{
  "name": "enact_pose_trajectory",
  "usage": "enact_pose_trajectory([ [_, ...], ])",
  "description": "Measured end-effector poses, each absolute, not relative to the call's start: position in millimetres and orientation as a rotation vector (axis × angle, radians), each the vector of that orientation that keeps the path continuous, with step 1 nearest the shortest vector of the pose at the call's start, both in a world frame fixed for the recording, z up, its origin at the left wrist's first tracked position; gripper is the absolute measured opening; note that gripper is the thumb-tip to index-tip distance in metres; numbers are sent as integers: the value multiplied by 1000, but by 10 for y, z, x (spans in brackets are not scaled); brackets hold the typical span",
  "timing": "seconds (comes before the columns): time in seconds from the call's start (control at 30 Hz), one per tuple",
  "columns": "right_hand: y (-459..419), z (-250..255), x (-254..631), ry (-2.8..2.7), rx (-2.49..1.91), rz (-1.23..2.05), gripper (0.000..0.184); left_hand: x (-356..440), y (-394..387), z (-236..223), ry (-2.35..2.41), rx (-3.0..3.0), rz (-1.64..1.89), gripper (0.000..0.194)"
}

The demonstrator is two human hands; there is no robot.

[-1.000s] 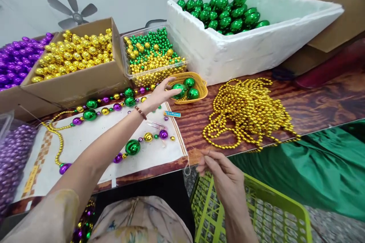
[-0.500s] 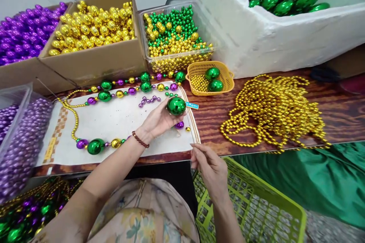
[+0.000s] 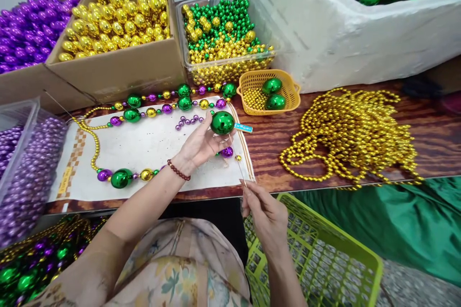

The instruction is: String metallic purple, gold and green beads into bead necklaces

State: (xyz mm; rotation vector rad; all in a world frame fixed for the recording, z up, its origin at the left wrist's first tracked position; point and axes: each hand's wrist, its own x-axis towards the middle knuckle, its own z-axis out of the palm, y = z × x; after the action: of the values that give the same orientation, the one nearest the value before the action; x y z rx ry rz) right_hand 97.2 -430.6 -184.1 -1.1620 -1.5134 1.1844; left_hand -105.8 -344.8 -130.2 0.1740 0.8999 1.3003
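Note:
My left hand (image 3: 200, 146) holds a big shiny green bead (image 3: 222, 123) at its fingertips, above the right edge of a white cloth (image 3: 144, 153). My right hand (image 3: 261, 208) is pinched on a thin needle with thread (image 3: 240, 170) that points up toward the bead. A partly strung chain of green, purple and gold beads (image 3: 122, 178) lies on the cloth and loops back along its far edge. A small yellow basket (image 3: 284, 86) just beyond holds two green beads.
Cardboard boxes of gold beads (image 3: 115, 19) and purple beads (image 3: 25, 29), a clear tub of small green and gold beads (image 3: 223, 33), a white foam box (image 3: 360, 38) of green beads. Gold bead strands (image 3: 353, 139) lie right. A green crate (image 3: 324, 259) stands below the table edge.
My left hand took a green bead from the yellow basket and brought it back over the cloth. My right hand stayed pinched on the needle and raised it toward the bead.

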Motion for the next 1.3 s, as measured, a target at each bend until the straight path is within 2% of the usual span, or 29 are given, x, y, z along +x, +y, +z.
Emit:
enact_pose_trajectory([
  [0.6,-4310,-1891,945,-1483,-1138,1199,21,-995,-3561,-1270,840,381,1385,30],
  [0.8,-4225,-1920,915,-1481,-1102,1120,21,-921,-3669,-1241,724,567,1367,39],
  [1.03,-4117,-1869,881,-1469,-1080,1143,20,-763,-3801,-1318,706,653,1298,36],
  [1.2,-4101,-1852,1066,-1562,-1090,1222,29,-657,-3784,-1416,726,649,1349,36],
  [1.3,-4078,-1892,1181,-1345,-1187,1225,19,-540,-3794,-1507,804,760,1347,42],
])
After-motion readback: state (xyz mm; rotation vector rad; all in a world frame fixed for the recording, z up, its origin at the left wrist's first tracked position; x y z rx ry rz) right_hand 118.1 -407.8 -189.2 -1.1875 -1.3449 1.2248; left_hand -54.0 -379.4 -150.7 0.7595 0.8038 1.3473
